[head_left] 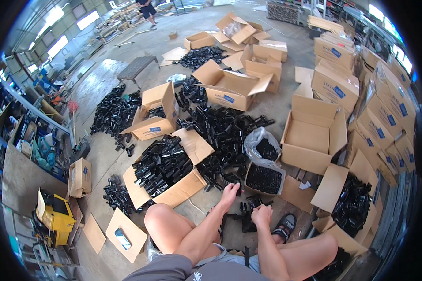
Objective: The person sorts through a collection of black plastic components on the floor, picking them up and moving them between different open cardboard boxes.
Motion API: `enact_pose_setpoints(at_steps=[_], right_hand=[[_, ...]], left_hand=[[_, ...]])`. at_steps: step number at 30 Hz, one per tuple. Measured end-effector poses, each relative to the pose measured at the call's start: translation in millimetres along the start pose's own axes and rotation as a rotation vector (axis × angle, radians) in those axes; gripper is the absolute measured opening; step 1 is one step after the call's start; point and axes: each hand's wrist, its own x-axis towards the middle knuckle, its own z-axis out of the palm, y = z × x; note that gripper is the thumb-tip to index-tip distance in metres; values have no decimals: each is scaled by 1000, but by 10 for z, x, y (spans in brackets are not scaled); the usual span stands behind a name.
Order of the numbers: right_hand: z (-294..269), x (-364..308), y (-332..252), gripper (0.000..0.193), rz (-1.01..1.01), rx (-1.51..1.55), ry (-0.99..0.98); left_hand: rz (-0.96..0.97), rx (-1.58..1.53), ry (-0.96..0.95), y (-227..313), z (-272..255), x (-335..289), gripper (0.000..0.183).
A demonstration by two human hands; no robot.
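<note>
Two-handed beside the box (264, 193): seemingly pinching a part (240, 190) in the left hand (229, 194), curling the right hand (262, 215), cannot tell around what. Could spill bits (264, 179) by bumping the box's rim.

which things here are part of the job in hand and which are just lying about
Likely the job:
- black parts
- small black pieces
- clear bag
- open cartons

Probably just lying about:
- phone
- yellow machine
- low bench
</note>
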Motion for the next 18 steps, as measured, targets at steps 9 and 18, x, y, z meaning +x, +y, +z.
enact_pose_setpoints(at_steps=[9, 18], right_hand=[[-1671, 4, -737, 17, -63, 1848, -417], [-2137, -95, -1111, 14, -320, 2072, -312]], left_hand=[[457, 148, -315, 2166, 329, -855, 32], [236, 95, -512, 3010, 344, -1291, 40]])
